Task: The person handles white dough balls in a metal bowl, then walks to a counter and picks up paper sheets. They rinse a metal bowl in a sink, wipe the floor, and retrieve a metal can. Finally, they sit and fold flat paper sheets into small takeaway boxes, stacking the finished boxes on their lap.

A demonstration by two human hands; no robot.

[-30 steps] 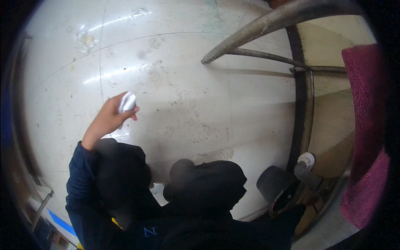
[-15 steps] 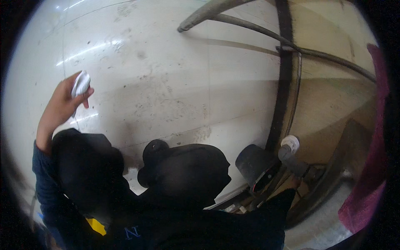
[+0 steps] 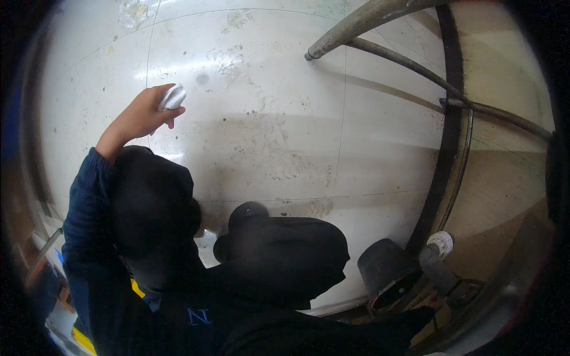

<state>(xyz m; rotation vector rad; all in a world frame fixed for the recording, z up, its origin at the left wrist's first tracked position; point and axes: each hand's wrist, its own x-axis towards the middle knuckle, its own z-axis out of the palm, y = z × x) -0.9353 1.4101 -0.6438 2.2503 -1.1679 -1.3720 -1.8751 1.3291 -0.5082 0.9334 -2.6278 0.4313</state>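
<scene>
In my left hand (image 3: 148, 113), stretched out low over the pale tiled floor, is a small crumpled white wad (image 3: 173, 98). Thumb and fingers close round it; whether it is cloth or paper I cannot make out. Below that arm are my knees in black trousers (image 3: 151, 207), bent, and a dark shoe (image 3: 249, 212) shows beyond the right knee. My right arm reaches out in its dark sleeve (image 3: 409, 326) toward a grey pipe (image 3: 436, 264) at the lower right. The right hand at its end is almost wholly hidden in shadow, its fingers not readable.
A black bucket (image 3: 386, 264) stands beside the grey pipe. Thick metal tube legs (image 3: 356, 26) cross at the upper right, over a dark floor strip (image 3: 452, 136). Crumpled clear plastic (image 3: 133, 13) lies at the far left of the floor (image 3: 279, 77), which carries dirt marks.
The view has swung left, so floor, legs and bucket sit farther right. The maroon cloth at the right edge has gone from sight. My left hand keeps its hold on the white wad.
</scene>
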